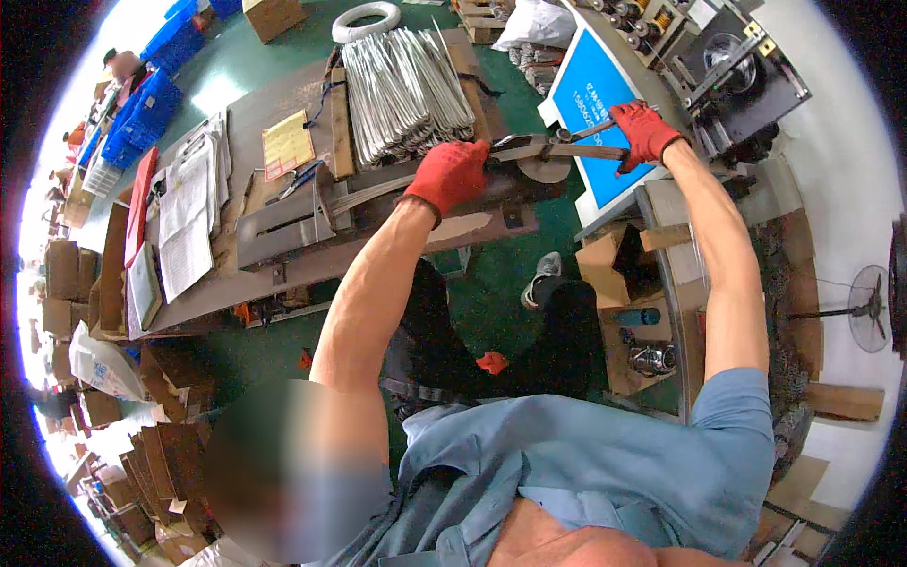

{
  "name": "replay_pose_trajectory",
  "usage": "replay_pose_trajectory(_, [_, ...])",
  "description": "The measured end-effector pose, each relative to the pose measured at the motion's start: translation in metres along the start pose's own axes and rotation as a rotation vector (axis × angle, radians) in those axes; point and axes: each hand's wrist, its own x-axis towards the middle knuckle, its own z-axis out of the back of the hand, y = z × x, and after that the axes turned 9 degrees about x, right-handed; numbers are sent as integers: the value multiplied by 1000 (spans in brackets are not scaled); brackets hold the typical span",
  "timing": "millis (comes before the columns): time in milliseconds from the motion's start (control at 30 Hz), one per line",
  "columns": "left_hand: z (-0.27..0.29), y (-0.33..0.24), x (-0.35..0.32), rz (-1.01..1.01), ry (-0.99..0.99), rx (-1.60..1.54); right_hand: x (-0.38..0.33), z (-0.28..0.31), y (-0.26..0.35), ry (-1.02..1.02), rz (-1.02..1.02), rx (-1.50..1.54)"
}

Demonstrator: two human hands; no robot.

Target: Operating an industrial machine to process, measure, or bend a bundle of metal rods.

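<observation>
My left hand (449,177), in a red glove, is closed around thin metal rods (370,195) lying along a dark steel bench fixture (283,231). On its left side the rods reach an upright metal plate (323,200). Farther right, my right hand (645,135), also gloved in red, is closed on a metal lever (593,130) that extends from a pivot beside a round plate (543,168). A flat metal bar (600,151) runs below the lever toward the same hand. My left hand hides the rods inside its grip.
A large bundle of silver rods (406,94) lies behind the fixture, beside a coil (367,21). Papers (194,203), a yellow sheet (287,145) and pliers (295,181) are on the left of the table. A blue-topped machine (590,104) and cardboard box (609,269) stand right.
</observation>
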Motion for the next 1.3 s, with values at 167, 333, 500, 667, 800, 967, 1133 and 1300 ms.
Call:
replay_pose_trajectory(167, [-3,-1,-2,21,30,18,-51,-14,31,-81,-143,109])
replay_pose_trajectory(333, [2,2,4,-9,-12,-94,-114,-40,57,-35,-276,307])
replay_pose_trajectory(500, [4,2,9,-34,-16,-104,-173,-73,110,69,-219,1556])
replay_pose_trajectory(667, [-12,16,4,-66,-19,-88,-164,-94,220,621,-258,3065])
replay_pose_trajectory(800, [-7,15,0,-82,-4,-115,-136,-62,314,561,62,3190])
replay_pose_trajectory(967, [22,20,-11,-111,93,-315,-82,-48,373,264,-9,3148])
replay_pose_trajectory(1133, [41,51,-40,-131,267,-428,-31,-21,390,81,-165,2900])
replay_pose_trajectory(1300, [43,60,-51,-30,322,-371,6,10,392,-82,53,2375])
